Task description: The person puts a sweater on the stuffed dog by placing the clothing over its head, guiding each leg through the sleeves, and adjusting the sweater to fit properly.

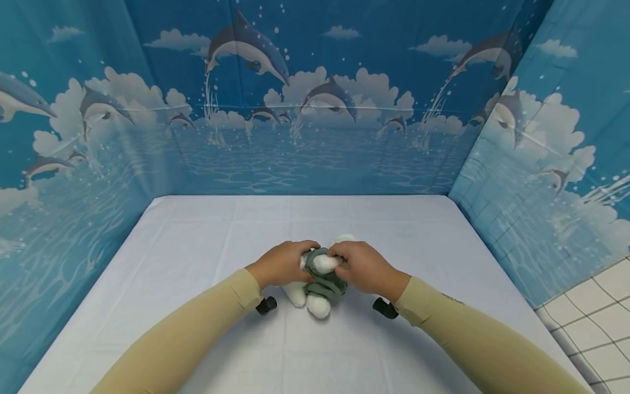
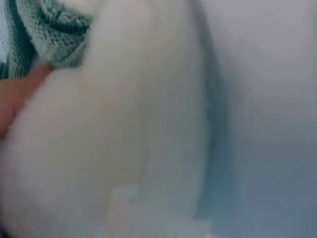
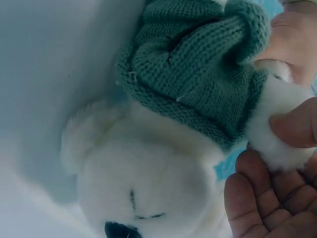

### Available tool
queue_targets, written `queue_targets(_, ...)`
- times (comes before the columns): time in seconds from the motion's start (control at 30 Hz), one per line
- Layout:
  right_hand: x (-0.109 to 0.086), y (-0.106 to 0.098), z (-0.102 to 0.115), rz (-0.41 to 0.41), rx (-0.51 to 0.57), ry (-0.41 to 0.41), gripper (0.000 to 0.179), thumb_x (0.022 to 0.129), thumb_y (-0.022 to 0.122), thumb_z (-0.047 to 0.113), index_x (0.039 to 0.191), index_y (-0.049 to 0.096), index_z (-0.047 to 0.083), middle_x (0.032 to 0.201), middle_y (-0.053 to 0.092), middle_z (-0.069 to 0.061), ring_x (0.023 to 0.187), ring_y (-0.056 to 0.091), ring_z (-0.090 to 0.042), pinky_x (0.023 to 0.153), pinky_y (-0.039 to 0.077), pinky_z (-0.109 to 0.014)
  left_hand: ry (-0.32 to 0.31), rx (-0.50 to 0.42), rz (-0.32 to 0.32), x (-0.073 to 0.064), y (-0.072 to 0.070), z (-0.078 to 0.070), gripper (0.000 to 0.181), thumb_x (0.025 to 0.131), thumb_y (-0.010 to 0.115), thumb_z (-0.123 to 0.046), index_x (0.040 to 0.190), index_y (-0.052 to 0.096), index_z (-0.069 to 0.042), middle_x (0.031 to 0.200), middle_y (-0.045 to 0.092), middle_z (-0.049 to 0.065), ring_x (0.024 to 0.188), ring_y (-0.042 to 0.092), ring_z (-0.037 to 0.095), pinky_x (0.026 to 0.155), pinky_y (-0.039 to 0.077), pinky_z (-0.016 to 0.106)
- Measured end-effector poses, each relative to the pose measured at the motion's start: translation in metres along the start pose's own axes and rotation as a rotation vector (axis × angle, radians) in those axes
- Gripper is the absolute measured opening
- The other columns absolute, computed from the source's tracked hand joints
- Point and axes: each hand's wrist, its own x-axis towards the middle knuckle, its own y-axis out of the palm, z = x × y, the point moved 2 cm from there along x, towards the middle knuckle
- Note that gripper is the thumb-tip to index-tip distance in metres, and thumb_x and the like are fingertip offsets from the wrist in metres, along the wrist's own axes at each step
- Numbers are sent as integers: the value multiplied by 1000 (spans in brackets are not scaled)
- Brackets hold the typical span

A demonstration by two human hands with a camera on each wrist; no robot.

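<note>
A white plush bear in a green knitted sweater lies on the white cloth between both hands. My right hand pinches one of its white paws between thumb and fingers, just past the sleeve's end. From the other side, my left hand grips the bear at the sweater, its thumb by the knit edge in the left wrist view. The bear's head, with dark stitching and a black nose, shows in the right wrist view. White fur fills most of the left wrist view.
White cloth covers the table. Blue dolphin-print curtains stand along its back and both sides. A dark wrist camera hangs under the left wrist, another camera under the right. White tiles show at the lower right.
</note>
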Motion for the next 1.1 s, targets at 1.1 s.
queue_targets(1.1,6,6,-8,35,-287,92,42,100,74,17,139,68,5,105,71,-6,88,59,-15,80,53,-34,266,431,-297,-25,9,-55,25,105,67,-37,108,79,-15,107,77,-2,104,69,19,100,55,39)
